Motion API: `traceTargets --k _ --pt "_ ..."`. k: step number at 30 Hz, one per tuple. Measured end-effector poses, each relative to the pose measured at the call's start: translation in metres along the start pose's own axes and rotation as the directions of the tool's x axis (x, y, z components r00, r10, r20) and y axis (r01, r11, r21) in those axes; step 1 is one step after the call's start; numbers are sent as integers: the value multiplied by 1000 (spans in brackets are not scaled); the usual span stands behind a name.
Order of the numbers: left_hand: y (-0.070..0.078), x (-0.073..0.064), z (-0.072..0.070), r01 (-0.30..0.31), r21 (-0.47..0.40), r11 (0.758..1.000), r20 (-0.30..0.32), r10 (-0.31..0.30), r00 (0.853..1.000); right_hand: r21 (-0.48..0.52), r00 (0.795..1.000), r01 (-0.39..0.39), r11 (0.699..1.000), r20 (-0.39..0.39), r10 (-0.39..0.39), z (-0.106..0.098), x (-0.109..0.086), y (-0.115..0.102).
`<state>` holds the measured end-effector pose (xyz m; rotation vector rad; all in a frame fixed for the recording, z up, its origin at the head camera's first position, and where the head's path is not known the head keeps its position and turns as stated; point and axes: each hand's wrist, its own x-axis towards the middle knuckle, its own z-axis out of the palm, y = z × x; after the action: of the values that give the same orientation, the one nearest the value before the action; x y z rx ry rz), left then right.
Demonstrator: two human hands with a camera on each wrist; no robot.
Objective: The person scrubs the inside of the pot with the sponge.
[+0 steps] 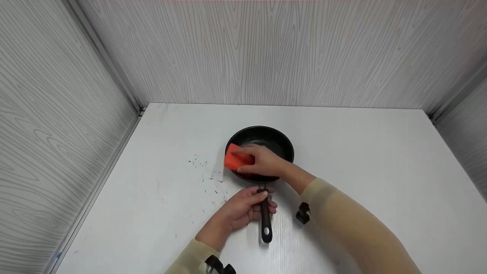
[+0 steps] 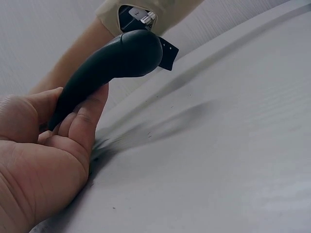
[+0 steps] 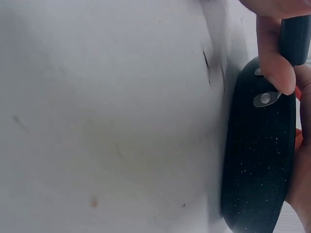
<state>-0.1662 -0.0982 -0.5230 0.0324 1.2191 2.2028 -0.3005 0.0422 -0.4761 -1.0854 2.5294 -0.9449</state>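
A black frying pan (image 1: 272,139) stands near the middle of the white table, its handle (image 1: 265,222) pointing toward me. My left hand (image 1: 243,207) grips that handle close to the pan's body. In the left wrist view the curved handle (image 2: 112,58) passes between thumb and fingers. My right hand (image 1: 262,160) pinches an orange-red sponge (image 1: 234,158) at the left inner side of the pan. The right wrist view shows the pan's dark speckled outer wall (image 3: 257,150), with rivets by the handle; most of the sponge is hidden there.
Small dark crumbs (image 1: 215,179) lie scattered on the table (image 1: 361,160) left of the pan. Pale wood-grain panels enclose the table at the back (image 1: 266,53), left (image 1: 49,133) and right. Both sleeves carry small black mounts near the wrists.
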Motion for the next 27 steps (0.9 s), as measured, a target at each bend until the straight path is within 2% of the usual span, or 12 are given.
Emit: traceTargets --k 15,27 --pt "-1 1 1 -8 -8 1000 12 8 1000 -172 999 -19 985 -31 13 -5 9 6" --pt "-1 1 -2 -2 0 1000 7 2 1000 -246 999 5 969 -41 -16 -6 15 9"
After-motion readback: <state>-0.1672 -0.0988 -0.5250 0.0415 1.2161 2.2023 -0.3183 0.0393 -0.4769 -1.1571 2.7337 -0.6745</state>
